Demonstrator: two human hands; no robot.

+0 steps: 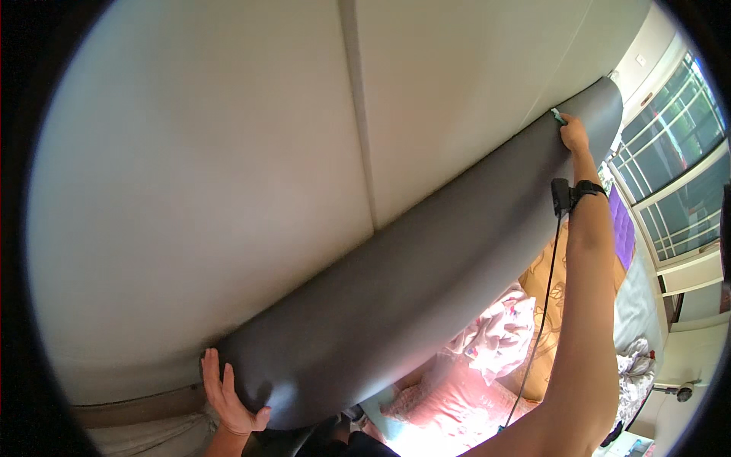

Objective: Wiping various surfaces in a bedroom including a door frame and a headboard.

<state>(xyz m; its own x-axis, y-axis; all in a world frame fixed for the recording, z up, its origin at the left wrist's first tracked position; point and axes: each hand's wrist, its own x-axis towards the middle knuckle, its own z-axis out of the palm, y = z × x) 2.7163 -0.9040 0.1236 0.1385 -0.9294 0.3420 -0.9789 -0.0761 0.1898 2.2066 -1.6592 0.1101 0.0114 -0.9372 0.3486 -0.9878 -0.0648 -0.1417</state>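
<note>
A long dark grey padded headboard runs slantwise from the lower left to the upper right, against a pale wall panel. My left hand lies open on its near end, fingers spread over the edge and thumb apart. Far along the top edge, my right hand is closed around a small pale green thing, pressed to the headboard where it meets the wall. Its kind is too small to make out. A black strap with a box and a cable sits on my right wrist.
Below the headboard lie a pink pillow, a crumpled pink and white cloth and a brown patterned cover. Farther right are a purple cloth, a bundled grey-white fabric and a barred window. A seam strip divides the wall.
</note>
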